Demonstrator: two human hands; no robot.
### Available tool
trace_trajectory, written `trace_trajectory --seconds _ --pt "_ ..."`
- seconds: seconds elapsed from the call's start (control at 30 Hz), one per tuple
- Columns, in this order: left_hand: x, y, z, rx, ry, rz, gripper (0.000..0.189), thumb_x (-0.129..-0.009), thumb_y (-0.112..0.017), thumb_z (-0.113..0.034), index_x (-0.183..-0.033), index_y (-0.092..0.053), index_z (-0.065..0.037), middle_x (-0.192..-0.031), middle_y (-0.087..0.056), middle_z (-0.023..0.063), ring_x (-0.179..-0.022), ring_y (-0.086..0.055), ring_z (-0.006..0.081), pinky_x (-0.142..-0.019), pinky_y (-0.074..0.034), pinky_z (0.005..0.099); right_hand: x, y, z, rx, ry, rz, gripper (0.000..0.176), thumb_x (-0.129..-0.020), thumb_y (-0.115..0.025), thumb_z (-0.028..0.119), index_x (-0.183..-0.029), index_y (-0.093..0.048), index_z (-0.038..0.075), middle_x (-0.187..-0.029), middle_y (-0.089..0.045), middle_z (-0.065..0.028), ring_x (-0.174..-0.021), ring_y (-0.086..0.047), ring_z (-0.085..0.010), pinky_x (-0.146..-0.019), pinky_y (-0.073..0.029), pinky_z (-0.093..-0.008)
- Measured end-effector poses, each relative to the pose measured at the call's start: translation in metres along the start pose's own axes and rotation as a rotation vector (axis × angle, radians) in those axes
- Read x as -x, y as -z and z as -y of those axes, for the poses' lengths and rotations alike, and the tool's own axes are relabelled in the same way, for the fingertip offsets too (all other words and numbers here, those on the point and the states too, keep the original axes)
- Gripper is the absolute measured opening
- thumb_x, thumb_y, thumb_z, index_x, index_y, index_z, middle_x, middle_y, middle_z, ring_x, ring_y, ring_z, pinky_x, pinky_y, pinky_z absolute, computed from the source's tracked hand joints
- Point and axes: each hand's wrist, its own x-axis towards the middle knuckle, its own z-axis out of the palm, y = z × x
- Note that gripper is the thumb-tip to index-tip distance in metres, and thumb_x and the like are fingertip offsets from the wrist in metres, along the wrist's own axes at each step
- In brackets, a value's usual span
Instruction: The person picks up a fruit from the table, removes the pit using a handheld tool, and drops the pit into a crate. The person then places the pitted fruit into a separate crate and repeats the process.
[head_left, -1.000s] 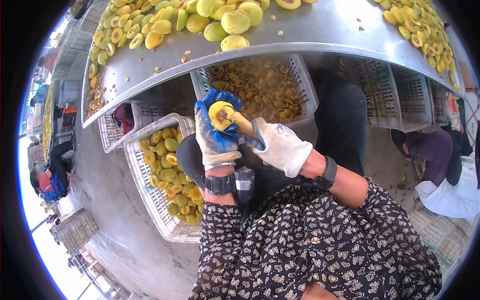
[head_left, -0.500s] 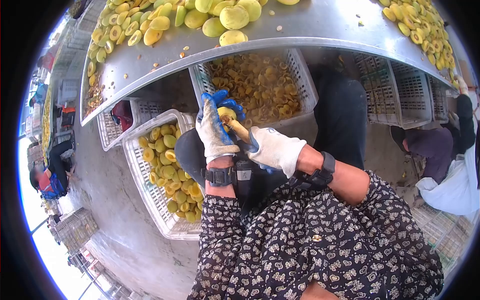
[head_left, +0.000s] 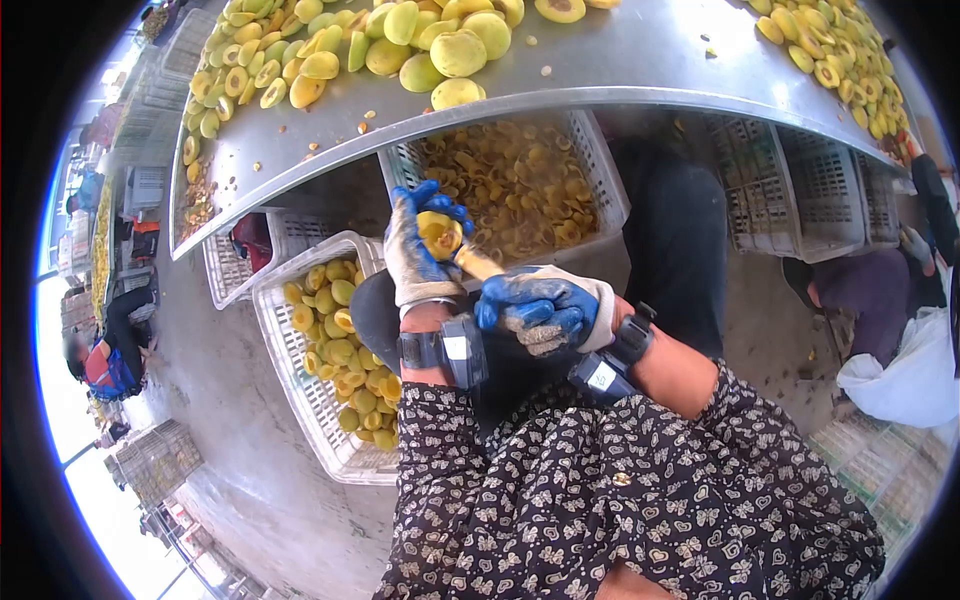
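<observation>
Your gloved right hand (head_left: pixel 540 310) clamps the pale wooden tool handle (head_left: pixel 478 263), its tip set into the yellow halved peach (head_left: pixel 438 234), which is gripped by the curled fingers of your left hand (head_left: pixel 412 255). Push too hard and the tip could slip into that palm, above the white plastic crate (head_left: pixel 290 385).

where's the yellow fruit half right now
In the head view, the fruit half sits cupped in the left hand, left of centre, below the edge of the metal table, with the wooden-handled tool in the right hand meeting it.
</observation>
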Motion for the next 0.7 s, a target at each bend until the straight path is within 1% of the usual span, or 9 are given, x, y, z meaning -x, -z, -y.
trace_trajectory --seconds 0.07,0.1,0.17,0.23,0.3,0.37,0.47,0.6,0.7 --pt "0.0 -0.003 -0.011 0.131 -0.087 -0.03 0.04 -0.092 -0.05 -0.036 -0.1 -0.057 0.002 -0.08 -0.061 0.0093 -0.073 -0.06 0.023 -0.068 -0.052 0.0378 -0.004 0.024 0.01 0.102 0.044 0.274 0.025 -0.095 -0.046 0.017 -0.109 -0.051 -0.004 -0.066 -0.051 0.0011 -0.043 -0.042 -0.0036 -0.037 -0.033 -0.0167" --pt "0.009 -0.012 -0.019 0.13 -0.138 -0.048 0.039 -0.092 -0.051 -0.035 -0.101 -0.057 0.002 -0.082 -0.062 0.0101 -0.074 -0.061 0.0227 -0.071 -0.053 0.0377 -0.003 0.025 0.014 0.218 0.19 0.062 0.022 -0.094 -0.048 0.018 -0.102 -0.053 -0.002 -0.055 -0.045 0.0029 -0.04 -0.039 -0.0029 -0.036 -0.032 -0.0171" --pt "0.016 -0.008 -0.032 0.006 -0.25 -0.063 0.037 -0.092 -0.052 -0.034 -0.107 -0.056 0.0 -0.088 -0.063 0.0102 -0.08 -0.061 0.0215 -0.078 -0.053 0.0394 0.009 0.02 0.032 0.76 0.275 -0.301 0.021 -0.092 -0.051 0.02 -0.096 -0.056 0.0 -0.062 -0.051 -0.0002 -0.051 -0.048 -0.0054 -0.042 -0.04 -0.0204" --pt "0.023 -0.008 -0.043 -0.106 -0.289 -0.134 0.034 -0.092 -0.053 -0.026 -0.108 -0.056 0.003 -0.092 -0.063 0.0107 -0.081 -0.062 0.0202 -0.077 -0.054 0.0376 -0.002 0.026 0.042 1.458 0.325 -0.78 0.024 -0.089 -0.053 0.023 -0.094 -0.058 0.0 -0.073 -0.061 -0.0098 -0.065 -0.061 -0.0187 -0.055 -0.049 -0.0321" --pt "0.023 0.019 -0.049 -0.552 -0.677 -0.13 0.028 -0.091 -0.054 -0.016 -0.11 -0.056 0.005 -0.096 -0.064 0.01 -0.084 -0.062 0.0176 -0.077 -0.054 0.0364 0.0 0.047 0.035 2.11 0.408 -0.964 0.028 -0.085 -0.054 0.024 -0.098 -0.056 -0.001 -0.088 -0.062 -0.0247 -0.085 -0.06 -0.0401 -0.073 -0.046 -0.0452" --pt "0.047 0.02 -0.074 -0.522 -0.648 -0.262 0.023 -0.089 -0.053 -0.005 -0.11 -0.058 0.004 -0.099 -0.064 0.0088 -0.086 -0.062 0.017 -0.079 -0.053 0.0341 -0.003 0.051 0.042 1.955 0.137 -0.985 0.038 -0.086 -0.05 0.02 -0.12 -0.05 0.002 -0.099 -0.061 -0.0229 -0.092 -0.059 -0.036 -0.077 -0.046 -0.0417" --pt "0.07 0.066 -0.113 -0.814 -0.572 -0.519 0.022 -0.088 -0.057 -0.009 -0.105 -0.061 0.003 -0.096 -0.064 0.0093 -0.084 -0.06 0.0161 -0.079 -0.049 0.0273 0.006 0.03 0.044 1.7 0.073 -0.97 0.035 -0.087 -0.05 0.02 -0.115 -0.052 0.001 -0.101 -0.06 -0.0229 -0.093 -0.059 -0.0369 -0.079 -0.046 -0.0421" --pt "0.068 0.035 -0.137 -1.536 -0.51 -0.852 0.023 -0.084 -0.061 -0.005 -0.106 -0.06 0.005 -0.098 -0.064 0.0102 -0.088 -0.061 0.0169 -0.082 -0.048 0.028 -0.003 0.072 0.04 1.856 0.376 -1.032 0.025 -0.085 -0.053 0.023 -0.094 -0.054 -0.001 -0.07 -0.062 -0.016 -0.062 -0.062 -0.0286 -0.056 -0.048 -0.0396" --pt "0.02 -0.012 -0.126 -1.128 -0.637 -0.356 0.039 -0.079 -0.07 -0.014 -0.112 -0.057 0.002 -0.1 -0.065 0.0113 -0.09 -0.061 0.0163 -0.082 -0.047 0.0278 0.006 0.056 0.042 1.767 0.364 -1.019 0.025 -0.085 -0.054 0.023 -0.092 -0.053 0.0 -0.068 -0.061 -0.0155 -0.059 -0.061 -0.0281 -0.055 -0.048 -0.0387"
